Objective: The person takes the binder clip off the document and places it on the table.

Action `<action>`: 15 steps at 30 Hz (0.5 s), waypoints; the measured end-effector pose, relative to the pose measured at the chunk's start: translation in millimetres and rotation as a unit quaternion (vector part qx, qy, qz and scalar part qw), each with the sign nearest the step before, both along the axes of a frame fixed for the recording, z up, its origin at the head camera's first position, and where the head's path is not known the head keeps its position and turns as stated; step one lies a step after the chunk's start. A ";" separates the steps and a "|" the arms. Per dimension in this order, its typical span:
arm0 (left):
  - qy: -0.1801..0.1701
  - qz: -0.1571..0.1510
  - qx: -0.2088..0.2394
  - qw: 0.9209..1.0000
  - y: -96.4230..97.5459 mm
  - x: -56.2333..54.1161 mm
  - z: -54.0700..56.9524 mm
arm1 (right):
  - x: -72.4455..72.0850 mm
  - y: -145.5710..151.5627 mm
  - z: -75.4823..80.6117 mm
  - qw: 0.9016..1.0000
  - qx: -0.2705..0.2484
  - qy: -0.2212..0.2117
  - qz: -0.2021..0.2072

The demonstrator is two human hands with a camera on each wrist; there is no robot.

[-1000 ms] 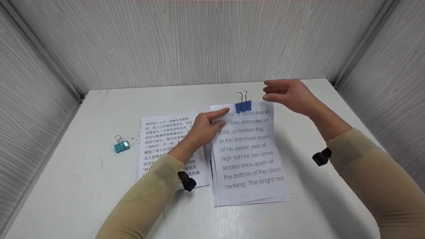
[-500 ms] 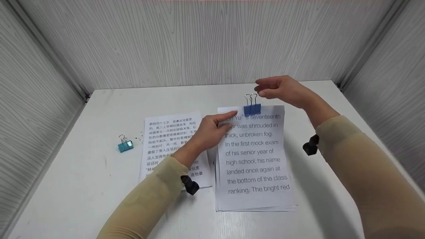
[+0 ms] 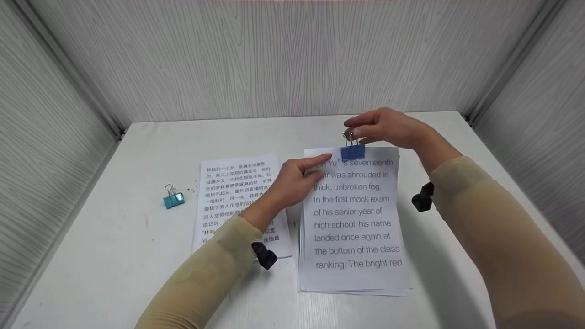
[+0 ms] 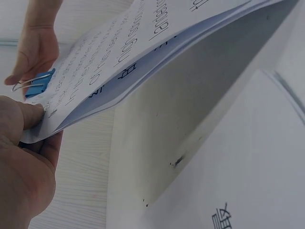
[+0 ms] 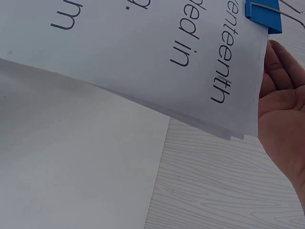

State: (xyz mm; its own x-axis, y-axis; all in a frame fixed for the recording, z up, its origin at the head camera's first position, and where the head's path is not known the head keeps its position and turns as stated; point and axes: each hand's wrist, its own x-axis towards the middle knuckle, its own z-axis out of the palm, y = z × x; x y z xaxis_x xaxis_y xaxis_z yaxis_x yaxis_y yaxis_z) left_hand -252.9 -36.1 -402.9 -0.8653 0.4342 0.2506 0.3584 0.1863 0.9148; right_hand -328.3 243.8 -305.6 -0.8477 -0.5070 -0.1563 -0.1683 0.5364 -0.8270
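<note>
A blue binder clip (image 3: pixel 353 153) sits on the top edge of a stack of printed English sheets (image 3: pixel 352 278), its wire handles standing up. My left hand (image 3: pixel 295 185) pinches the stack's upper left corner, thumb on top and fingers underneath, as the left wrist view shows. The sheets are lifted at that end and bow apart along the side. At the clip's handles is my right hand (image 3: pixel 388 129), fingertips overlapping the wire. In the right wrist view, the right palm (image 5: pixel 281 112) shows with its fingers reaching behind the top edge, beside the clip (image 5: pixel 267 18).
Left of the stack lies a second pile of sheets printed in Chinese (image 3: pixel 212 205), partly under my left forearm. A teal binder clip (image 3: pixel 173 200) rests on the white table (image 3: pixel 114 256) further left. Wood-grain panels (image 3: pixel 292 59) close off the back and sides.
My right hand has moved left and come down to the blue clip's handles. The left hand keeps its hold on the stack's corner. The whole view has shifted slightly.
</note>
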 end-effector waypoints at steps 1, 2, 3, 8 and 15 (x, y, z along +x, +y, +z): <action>-0.001 -0.001 0.001 1.000 -0.2 0.0 -0.1 | 0.2 -0.3 -0.1 1.000 0.002 -0.003 0.000; -0.002 -0.002 0.002 1.000 -0.5 0.2 -0.1 | 0.1 -0.5 -0.3 1.000 0.004 -0.005 0.000; -0.003 -0.003 0.003 1.000 -0.8 0.4 -0.1 | 0.0 -0.6 -0.5 1.000 0.008 -0.006 -0.001; -0.007 -0.006 0.010 1.000 -1.4 0.4 -0.3 | -0.4 -0.6 -2.2 1.000 0.020 -0.006 -0.003; -0.007 -0.007 0.012 1.000 -2.2 0.3 -0.4 | 0.3 -2.4 -2.5 1.000 0.022 -0.006 -0.007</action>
